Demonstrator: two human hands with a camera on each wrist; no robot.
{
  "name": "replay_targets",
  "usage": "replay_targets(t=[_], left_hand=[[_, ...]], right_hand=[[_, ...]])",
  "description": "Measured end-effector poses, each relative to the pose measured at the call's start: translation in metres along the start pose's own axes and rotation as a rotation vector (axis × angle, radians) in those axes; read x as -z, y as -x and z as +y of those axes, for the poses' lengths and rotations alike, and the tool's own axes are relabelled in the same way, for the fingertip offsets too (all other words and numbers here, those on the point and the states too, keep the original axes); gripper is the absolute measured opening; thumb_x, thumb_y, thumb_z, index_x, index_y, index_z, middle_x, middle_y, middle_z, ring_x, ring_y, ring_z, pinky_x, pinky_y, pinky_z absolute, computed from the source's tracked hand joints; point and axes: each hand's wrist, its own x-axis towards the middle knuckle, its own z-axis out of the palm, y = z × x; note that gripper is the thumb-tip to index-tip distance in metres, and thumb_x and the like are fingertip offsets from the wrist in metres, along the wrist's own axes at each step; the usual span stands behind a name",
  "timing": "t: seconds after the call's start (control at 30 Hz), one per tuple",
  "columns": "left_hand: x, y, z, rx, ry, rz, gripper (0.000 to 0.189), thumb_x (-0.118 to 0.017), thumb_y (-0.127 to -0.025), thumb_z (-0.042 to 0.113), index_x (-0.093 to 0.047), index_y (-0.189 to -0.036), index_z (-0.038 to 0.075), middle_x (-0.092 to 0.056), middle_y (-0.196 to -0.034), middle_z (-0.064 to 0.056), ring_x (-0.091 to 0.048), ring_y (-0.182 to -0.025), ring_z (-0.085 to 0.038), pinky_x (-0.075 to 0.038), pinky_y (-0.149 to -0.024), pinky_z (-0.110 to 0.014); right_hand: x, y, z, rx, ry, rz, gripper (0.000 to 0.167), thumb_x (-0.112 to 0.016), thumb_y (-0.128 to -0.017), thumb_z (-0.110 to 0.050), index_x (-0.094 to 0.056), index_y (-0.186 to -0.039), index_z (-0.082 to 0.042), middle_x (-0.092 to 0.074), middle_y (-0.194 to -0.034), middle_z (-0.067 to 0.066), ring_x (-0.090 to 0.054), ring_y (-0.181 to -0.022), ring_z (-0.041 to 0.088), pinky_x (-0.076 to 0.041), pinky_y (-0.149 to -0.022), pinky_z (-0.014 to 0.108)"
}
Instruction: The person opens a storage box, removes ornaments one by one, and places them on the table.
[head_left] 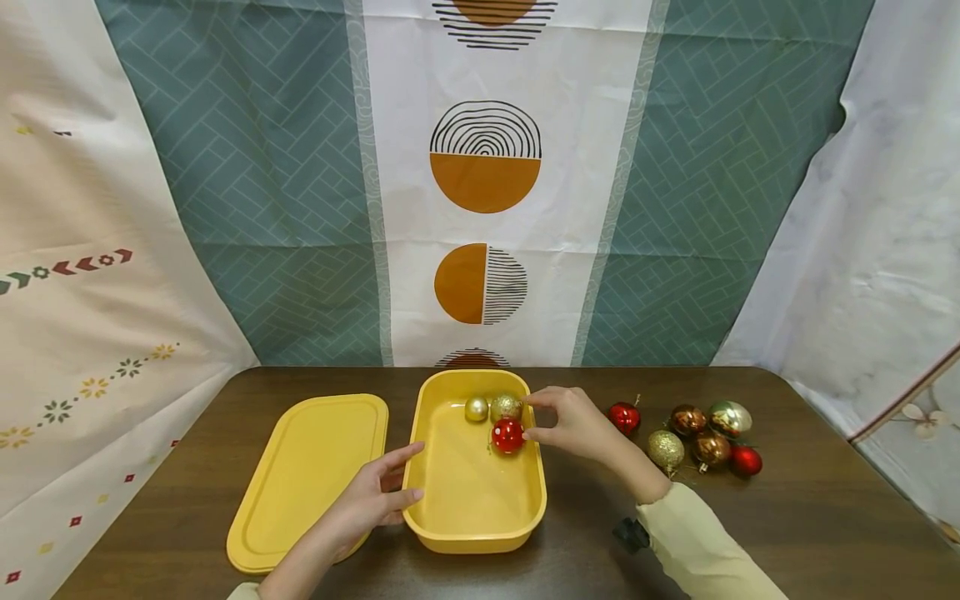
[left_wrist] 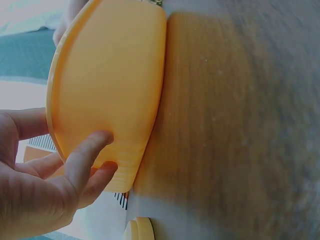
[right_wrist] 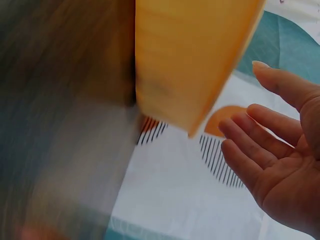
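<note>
A yellow plastic box [head_left: 468,500] stands uncovered on the table. Inside, near its right wall, are a red Christmas ball [head_left: 507,435], a glittery gold ball [head_left: 506,407] and a small shiny gold ball [head_left: 476,409]. My left hand [head_left: 372,492] holds the box's left side, with thumb and index over the rim; in the left wrist view, other fingers [left_wrist: 90,150] bend against the outer wall. Above the right rim, beside the red ball, my right hand [head_left: 573,423] has its fingers apart with nothing between them. The right wrist view shows that hand [right_wrist: 285,160] loosely spread beside the box.
A yellow lid [head_left: 315,467] lies flat left of the box. To the right are several more ornaments: a red apple-like one [head_left: 623,417], a glittery gold ball [head_left: 665,450], brown balls [head_left: 711,448], a shiny gold ball [head_left: 730,418] and a red ball [head_left: 746,460]. Patterned cloth hangs behind.
</note>
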Motion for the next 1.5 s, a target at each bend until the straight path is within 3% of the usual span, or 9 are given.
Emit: replay_targets(t=[0.17, 0.37, 0.57, 0.93, 1.27, 1.5], left_hand=[[0.000, -0.001, -0.001, 0.001, 0.001, -0.004, 0.062, -0.057, -0.087, 0.001, -0.025, -0.141, -0.002, -0.038, -0.132, -0.033, -0.057, -0.102, -0.030, -0.053, -0.073, -0.042], [0.000, -0.001, -0.001, -0.003, 0.007, -0.005, 0.063, -0.057, -0.087, 0.001, -0.025, -0.141, -0.002, -0.039, -0.131, -0.033, -0.057, -0.102, -0.030, -0.053, -0.073, -0.043], [0.001, 0.000, -0.001, -0.001, 0.003, -0.005, 0.063, -0.058, -0.087, 0.003, -0.025, -0.141, -0.001, -0.038, -0.131, -0.033, -0.056, -0.103, -0.031, -0.053, -0.073, -0.043], [0.001, 0.000, -0.002, -0.003, 0.001, -0.001, 0.063, -0.058, -0.087, 0.002, -0.025, -0.141, -0.002, -0.038, -0.132, -0.033, -0.056, -0.104, -0.031, -0.053, -0.074, -0.043], [0.001, -0.001, -0.002, -0.007, 0.008, -0.008, 0.063, -0.058, -0.087, 0.002, -0.026, -0.141, -0.002, -0.038, -0.131, -0.033, -0.056, -0.103, -0.031, -0.053, -0.073, -0.043], [0.001, 0.000, -0.002, -0.015, 0.006, -0.008, 0.063, -0.058, -0.087, 0.003, -0.026, -0.141, -0.002, -0.039, -0.130, -0.033, -0.057, -0.102, -0.029, -0.053, -0.073, -0.043]], right_hand=[[-0.011, -0.009, -0.005, 0.015, 0.009, -0.047, 0.043, -0.078, -0.071, -0.016, -0.065, -0.106, 0.006, -0.067, -0.097, 0.015, -0.059, -0.080, 0.025, -0.051, -0.070, 0.032], [-0.019, -0.016, -0.009, 0.021, 0.037, -0.067, 0.041, -0.078, -0.069, -0.013, -0.066, -0.105, 0.005, -0.068, -0.098, 0.013, -0.060, -0.081, 0.022, -0.050, -0.073, 0.029], [-0.024, -0.022, -0.011, 0.056, 0.063, -0.089, 0.032, -0.078, -0.067, -0.009, -0.068, -0.096, 0.001, -0.064, -0.077, 0.004, -0.044, -0.062, 0.011, -0.038, -0.056, 0.020], [-0.034, -0.031, -0.019, -0.007, 0.253, -0.171, 0.020, -0.077, -0.067, -0.010, -0.065, -0.083, -0.008, -0.051, -0.066, -0.004, -0.043, -0.059, 0.012, -0.039, -0.054, 0.022], [-0.041, -0.031, -0.021, 0.020, 0.411, -0.143, 0.018, -0.077, -0.062, -0.005, -0.062, -0.071, -0.010, -0.049, -0.062, -0.004, -0.043, -0.057, 0.013, -0.041, -0.053, 0.024], [-0.044, -0.032, -0.022, 0.007, 0.442, -0.142, 0.018, -0.076, -0.062, -0.002, -0.063, -0.071, -0.010, -0.051, -0.064, -0.002, -0.045, -0.058, 0.012, -0.043, -0.054, 0.025]])
